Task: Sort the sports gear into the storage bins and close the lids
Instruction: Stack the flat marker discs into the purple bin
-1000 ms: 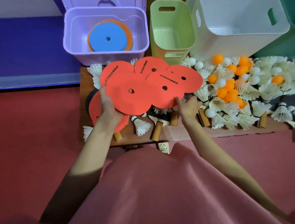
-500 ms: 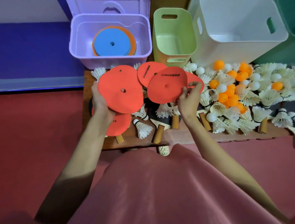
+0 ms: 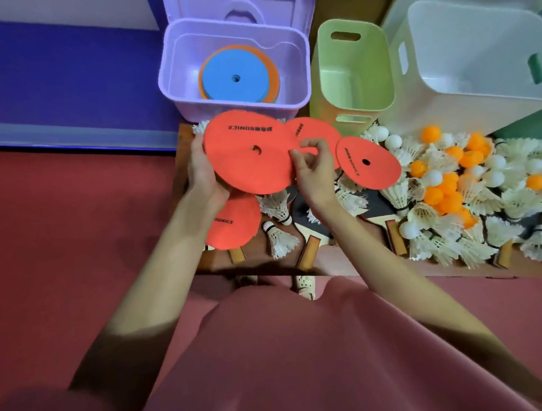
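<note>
My left hand (image 3: 203, 175) grips the left edge of a large orange disc (image 3: 245, 142), held just above the low wooden table (image 3: 209, 265). My right hand (image 3: 313, 166) pinches that disc's right edge. More orange discs lie around it: one behind (image 3: 314, 130), one to the right (image 3: 370, 162), one under my left wrist (image 3: 235, 224). The open purple bin (image 3: 174, 63) behind holds a blue disc (image 3: 235, 78) on an orange one; its lid (image 3: 237, 3) leans behind it.
A light green bin (image 3: 350, 79), a large white bin (image 3: 478, 56) and a dark green bin (image 3: 529, 126) stand behind the table. Shuttlecocks (image 3: 280, 233), orange balls (image 3: 450, 197), white balls (image 3: 409, 228) and wooden-handled paddles (image 3: 308, 247) cover the table's right side. Red floor lies left.
The discs that were fanned between my hands are now gathered into the left hand's stack. My right hand let go of its disc and moved left to the stack's edge.
</note>
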Action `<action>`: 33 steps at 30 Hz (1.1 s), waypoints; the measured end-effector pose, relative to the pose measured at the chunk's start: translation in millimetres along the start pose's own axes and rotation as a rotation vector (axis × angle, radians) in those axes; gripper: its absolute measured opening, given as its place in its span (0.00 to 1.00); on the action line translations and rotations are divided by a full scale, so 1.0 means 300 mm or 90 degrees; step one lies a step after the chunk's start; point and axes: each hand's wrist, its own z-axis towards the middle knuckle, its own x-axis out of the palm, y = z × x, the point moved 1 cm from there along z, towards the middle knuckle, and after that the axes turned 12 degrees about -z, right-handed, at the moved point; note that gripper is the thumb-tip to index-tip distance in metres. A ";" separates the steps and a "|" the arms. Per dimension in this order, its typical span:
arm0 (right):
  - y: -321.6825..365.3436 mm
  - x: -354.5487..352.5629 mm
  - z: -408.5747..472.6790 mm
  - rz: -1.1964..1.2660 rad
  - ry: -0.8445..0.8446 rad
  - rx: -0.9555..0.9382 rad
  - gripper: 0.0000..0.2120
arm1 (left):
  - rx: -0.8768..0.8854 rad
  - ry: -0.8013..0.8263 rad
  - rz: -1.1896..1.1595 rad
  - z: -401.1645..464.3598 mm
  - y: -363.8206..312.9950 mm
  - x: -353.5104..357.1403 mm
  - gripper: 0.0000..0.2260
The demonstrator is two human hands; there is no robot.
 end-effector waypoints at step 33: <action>0.163 0.323 0.793 -0.450 0.005 0.021 0.16 | 0.133 -0.039 0.732 0.721 -0.318 0.166 0.13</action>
